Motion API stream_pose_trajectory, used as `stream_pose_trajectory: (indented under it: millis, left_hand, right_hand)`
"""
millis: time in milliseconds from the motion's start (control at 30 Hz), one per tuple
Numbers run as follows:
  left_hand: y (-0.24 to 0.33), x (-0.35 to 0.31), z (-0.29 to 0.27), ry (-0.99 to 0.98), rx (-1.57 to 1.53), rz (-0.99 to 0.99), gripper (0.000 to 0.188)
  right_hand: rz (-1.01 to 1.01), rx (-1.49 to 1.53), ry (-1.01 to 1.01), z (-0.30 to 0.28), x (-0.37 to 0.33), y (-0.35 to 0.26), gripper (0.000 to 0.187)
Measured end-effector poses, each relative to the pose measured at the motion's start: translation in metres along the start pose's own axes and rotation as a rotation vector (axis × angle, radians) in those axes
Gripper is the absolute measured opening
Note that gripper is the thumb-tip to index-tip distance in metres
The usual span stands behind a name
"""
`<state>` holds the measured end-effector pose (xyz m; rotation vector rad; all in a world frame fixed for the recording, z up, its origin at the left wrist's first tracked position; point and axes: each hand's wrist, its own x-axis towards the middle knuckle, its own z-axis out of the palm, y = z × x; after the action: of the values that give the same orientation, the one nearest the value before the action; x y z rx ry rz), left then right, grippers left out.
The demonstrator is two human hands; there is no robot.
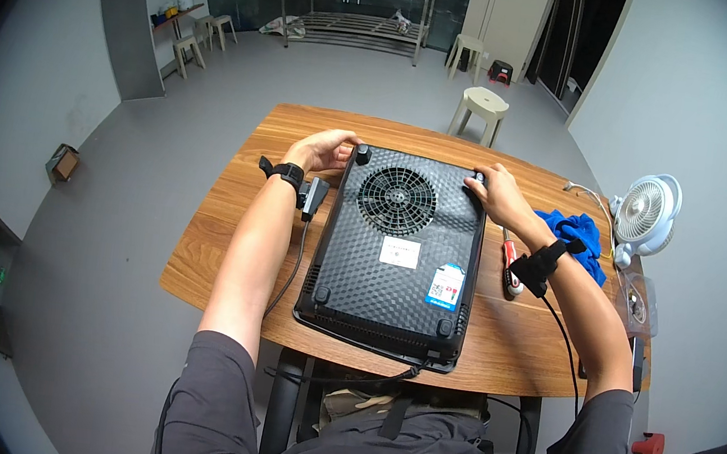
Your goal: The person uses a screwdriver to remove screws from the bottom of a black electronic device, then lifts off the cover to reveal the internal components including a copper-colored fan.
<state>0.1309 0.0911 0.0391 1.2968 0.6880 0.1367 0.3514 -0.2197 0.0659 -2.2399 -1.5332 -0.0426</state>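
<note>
A black induction cooker [359,263] lies bottom up on the wooden table [217,236], its round fan grille, rubber feet and two labels facing me. My left hand [327,151] is closed round its far left corner, the fingertips partly hidden beside a foot. At the far right corner, my right hand [502,196] grips the edge with the thumb on top and fingers over the far side. The power cord [414,372] leaves the cooker's near edge and hangs over the table's front. A red and white screwdriver [512,272] rests right of the cooker, near my right wrist.
On the table's right side are a blue cloth [578,240], a white fan [645,212] and a clear plastic box [638,303]. Cables run from both wrist straps. A beige stool [484,106] stands beyond the far edge, with a metal rack [352,21] behind.
</note>
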Motion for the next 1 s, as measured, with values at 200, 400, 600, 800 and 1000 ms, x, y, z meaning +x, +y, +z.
stream_pose_trajectory:
  millis: [200,400,600,800,1000]
  left_hand:
    - [-0.011,0.015,-0.02,-0.164,-0.166,0.05,0.017]
    - [-0.008,0.016,-0.013,-0.155,-0.159,0.052,0.012]
    - [-0.009,0.021,-0.014,-0.265,-0.302,0.035,0.012]
    - [-0.011,0.019,-0.029,-0.239,-0.252,0.07,0.013]
    - [-0.009,0.026,-0.03,-0.208,-0.165,0.022,0.02]
  right_hand:
    - [-0.005,0.003,0.003,-0.003,0.0,-0.004,0.052]
    - [-0.012,-0.001,-0.003,-0.003,-0.001,0.002,0.052]
    - [-0.008,-0.002,0.004,-0.001,-0.001,0.002,0.052]
    - [-0.029,-0.002,-0.006,-0.002,0.0,-0.002,0.052]
    - [-0.04,0.005,0.0,-0.003,0.0,-0.002,0.052]
